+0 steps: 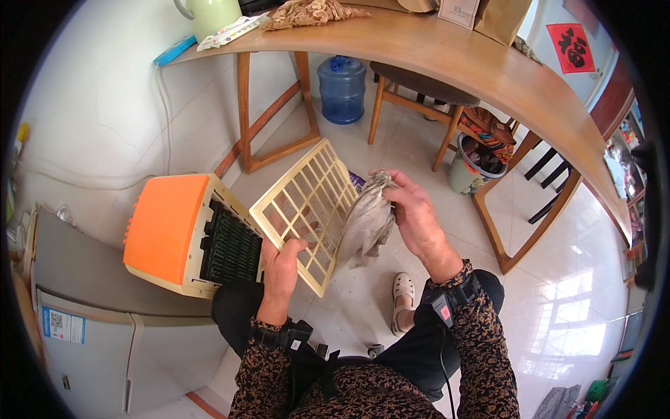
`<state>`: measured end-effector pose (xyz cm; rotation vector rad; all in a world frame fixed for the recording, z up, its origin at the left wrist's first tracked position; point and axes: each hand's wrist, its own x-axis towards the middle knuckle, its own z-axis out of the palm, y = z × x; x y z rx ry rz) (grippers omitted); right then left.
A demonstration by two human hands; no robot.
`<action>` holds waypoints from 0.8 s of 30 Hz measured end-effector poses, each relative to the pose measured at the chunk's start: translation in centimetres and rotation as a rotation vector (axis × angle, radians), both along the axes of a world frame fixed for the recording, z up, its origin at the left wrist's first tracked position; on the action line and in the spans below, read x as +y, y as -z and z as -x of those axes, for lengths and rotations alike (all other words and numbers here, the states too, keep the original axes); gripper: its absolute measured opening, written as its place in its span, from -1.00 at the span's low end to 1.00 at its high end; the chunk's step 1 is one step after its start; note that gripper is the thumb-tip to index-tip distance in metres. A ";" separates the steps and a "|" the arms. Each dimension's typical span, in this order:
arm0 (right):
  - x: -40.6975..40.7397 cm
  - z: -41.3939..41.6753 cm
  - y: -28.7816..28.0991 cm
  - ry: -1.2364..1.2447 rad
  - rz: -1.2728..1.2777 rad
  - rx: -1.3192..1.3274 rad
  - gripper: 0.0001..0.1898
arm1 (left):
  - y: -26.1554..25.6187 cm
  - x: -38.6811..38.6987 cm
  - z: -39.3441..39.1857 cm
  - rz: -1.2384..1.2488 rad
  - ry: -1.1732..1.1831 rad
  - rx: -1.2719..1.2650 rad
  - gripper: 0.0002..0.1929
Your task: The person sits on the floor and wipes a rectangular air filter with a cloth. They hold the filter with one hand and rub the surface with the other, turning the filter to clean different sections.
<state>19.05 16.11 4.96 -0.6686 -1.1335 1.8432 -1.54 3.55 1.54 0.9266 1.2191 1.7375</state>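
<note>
My left hand (282,269) grips the lower left edge of a cream plastic filter frame (309,209) with a grid and fine mesh. Its thumb lies over the near side, and fingers show through the mesh behind. A crumpled grey cloth (369,225) hangs from my right hand (413,214), pinched at its top. The cloth is close against the frame's right edge; whether it touches cannot be told. Left of the frame is an orange and cream appliance (167,230), its side exposing a dark green ribbed pad (230,249).
A wooden table (419,36) curves across the back, with a chair (424,84) under it. A blue water jug (342,91) and a filled waste bin (466,173) stand on the tiled floor. A grey refrigerator (89,361) is at the lower left. A white cord (167,120) runs down the wall.
</note>
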 end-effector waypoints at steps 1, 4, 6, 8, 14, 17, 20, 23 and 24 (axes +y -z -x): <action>0.1 -0.3 -0.1 -0.012 0.006 0.013 -0.61 | 0.1 0.0 0.0 0.009 0.013 -0.005 -0.33; 0.3 -1.1 -0.6 -0.052 -0.037 0.092 -0.65 | 0.2 -0.3 0.1 -0.044 0.043 0.029 -0.36; 0.5 -1.3 -1.2 -0.031 -0.039 0.018 -0.66 | 0.2 -0.4 0.2 0.016 0.070 0.081 -0.27; 0.7 -1.4 -2.0 -0.011 -0.065 0.005 -0.72 | 0.2 -0.4 0.1 0.028 0.133 0.138 -0.22; -0.2 0.9 -1.9 0.169 -0.215 0.103 -0.80 | 0.2 -0.4 -0.7 0.024 0.145 0.102 -0.44; -1.1 3.1 0.0 0.184 -0.272 0.022 -0.75 | 0.0 -0.5 -0.8 0.015 0.157 0.150 -0.42; -1.5 5.3 1.7 0.244 -0.241 0.030 -0.61 | -0.2 -0.7 -0.7 0.034 0.169 0.117 -0.38; -2.1 5.8 2.3 0.175 -0.337 -0.004 -0.49 | -0.4 -0.9 -0.8 -0.011 0.144 -0.014 -0.35; -2.4 5.4 2.2 0.113 -0.405 -0.041 -0.32 | -0.5 -1.0 -0.8 -0.063 0.141 -0.070 -0.34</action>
